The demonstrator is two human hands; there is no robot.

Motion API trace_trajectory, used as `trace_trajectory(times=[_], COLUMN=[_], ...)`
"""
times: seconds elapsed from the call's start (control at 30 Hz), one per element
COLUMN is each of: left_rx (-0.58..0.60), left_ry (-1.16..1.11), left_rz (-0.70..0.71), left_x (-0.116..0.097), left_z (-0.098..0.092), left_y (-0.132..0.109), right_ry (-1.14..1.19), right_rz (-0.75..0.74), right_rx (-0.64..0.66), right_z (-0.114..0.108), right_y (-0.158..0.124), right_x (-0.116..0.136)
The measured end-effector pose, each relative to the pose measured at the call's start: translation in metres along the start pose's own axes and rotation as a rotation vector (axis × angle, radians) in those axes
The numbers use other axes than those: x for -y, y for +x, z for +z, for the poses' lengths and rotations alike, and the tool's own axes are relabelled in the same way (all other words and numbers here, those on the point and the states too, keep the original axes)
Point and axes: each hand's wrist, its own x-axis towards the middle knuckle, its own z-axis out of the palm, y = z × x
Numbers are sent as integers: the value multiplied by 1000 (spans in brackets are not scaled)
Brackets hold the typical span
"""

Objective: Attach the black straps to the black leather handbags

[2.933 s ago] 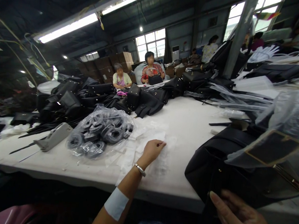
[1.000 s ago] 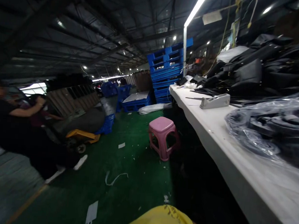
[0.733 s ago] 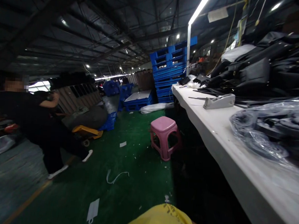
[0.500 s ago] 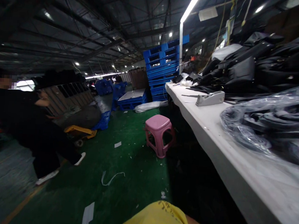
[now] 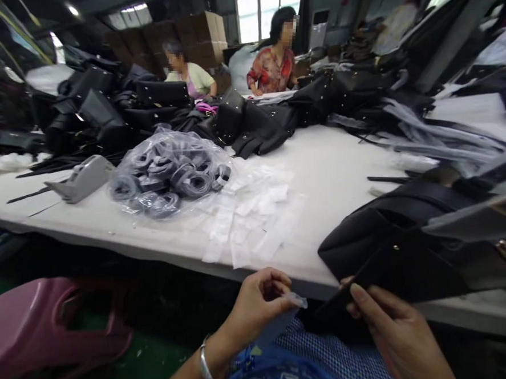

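A long white table (image 5: pixel 331 177) fills the middle; a bright window (image 5: pixel 264 1) sits at 12 o'clock; brown boxes (image 5: pixel 202 32) at 11 o'clock; a pink stool (image 5: pixel 34 325) on green floor (image 5: pixel 152 360) at 8 o'clock.

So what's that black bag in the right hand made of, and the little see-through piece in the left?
The black bag, held by the right hand, looks like leather or imitation leather: smooth, dark, softly shiny, with small brass-coloured studs. The see-through piece pinched in the left hand seems thin clear plastic film: translucent, glossy and limp.
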Motion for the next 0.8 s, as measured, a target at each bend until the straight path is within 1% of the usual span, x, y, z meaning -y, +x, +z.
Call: trace_trajectory(times=[0.1,0.23,0.47,0.6,0.7,0.8], left_rx=[33,66,89,100,84,48], left_ry=[15,43,47,26,5,4], left_rz=[0,-57,-97,-114,-125,-99], left_x=[2,4,8,5,1,-1], left_z=[4,7,8,12,15,21], left_y=[1,3,3,1,1,3], right_ry=[151,254,206,200,170,150], right_rz=[59,103,81,79,70,71], right_rx=[19,-23,-16,-13,8,28], right_z=[13,19,18,17,16,17], right_y=[-3,-4,-2,0,0,1], right_x=[4,5,-5,-8,-10,-8])
